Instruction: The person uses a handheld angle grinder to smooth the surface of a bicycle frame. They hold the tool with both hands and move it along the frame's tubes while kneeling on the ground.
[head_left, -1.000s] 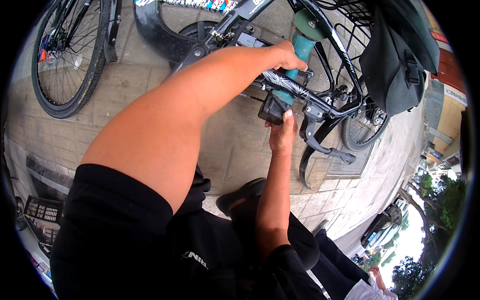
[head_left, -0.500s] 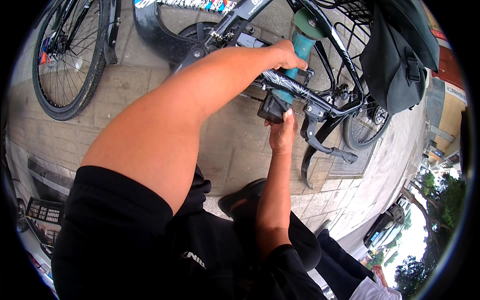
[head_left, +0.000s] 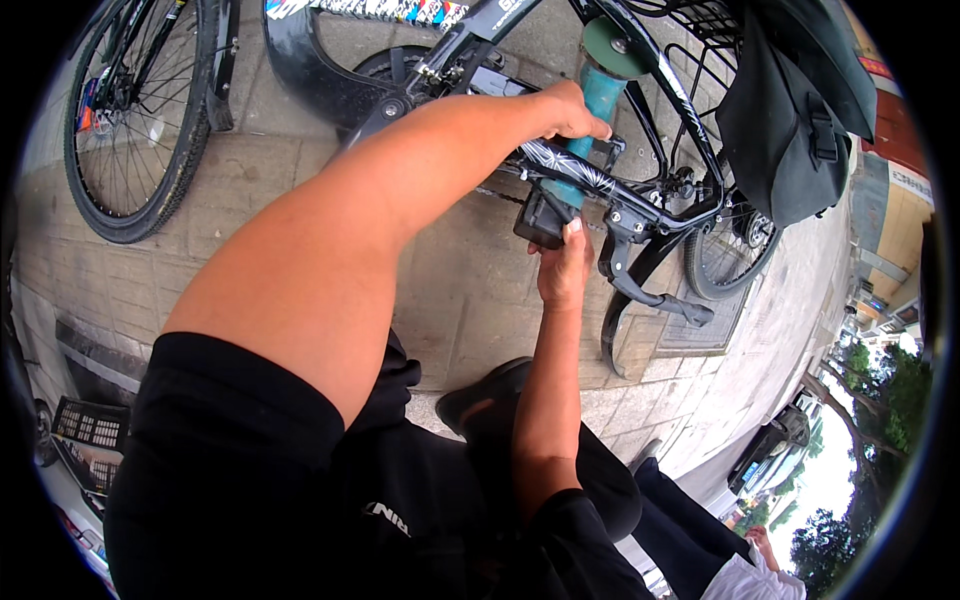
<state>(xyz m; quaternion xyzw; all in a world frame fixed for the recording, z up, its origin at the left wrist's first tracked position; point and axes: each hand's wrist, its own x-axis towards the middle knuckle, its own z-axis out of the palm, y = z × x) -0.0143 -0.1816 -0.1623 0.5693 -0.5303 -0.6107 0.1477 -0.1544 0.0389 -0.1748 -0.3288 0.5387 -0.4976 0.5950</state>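
A teal cordless angle grinder (head_left: 600,95) stands slanted across a black bicycle's frame tube (head_left: 572,166), which has white patterns on it. The round green disc (head_left: 615,48) is at its upper end, and a black battery block (head_left: 541,222) is at its lower end. My left hand (head_left: 572,112) is closed at the grinder's body, just above the tube; part of its fingers is hidden. Below the tube, my right hand (head_left: 566,258) grips the battery block from beneath, thumb against its side. A black kickstand (head_left: 655,295) juts out beside my right hand.
A black pannier bag (head_left: 785,130) hangs at the bicycle's rear, above the rear wheel (head_left: 735,255). Another bicycle's wheel (head_left: 135,125) stands at the far left. A black crate (head_left: 90,425) is at the lower left. Another person's dark trouser leg (head_left: 675,520) shows at the lower right.
Both hands stay in place on the grinder. The whole view has shifted very slightly; nothing has been let go.
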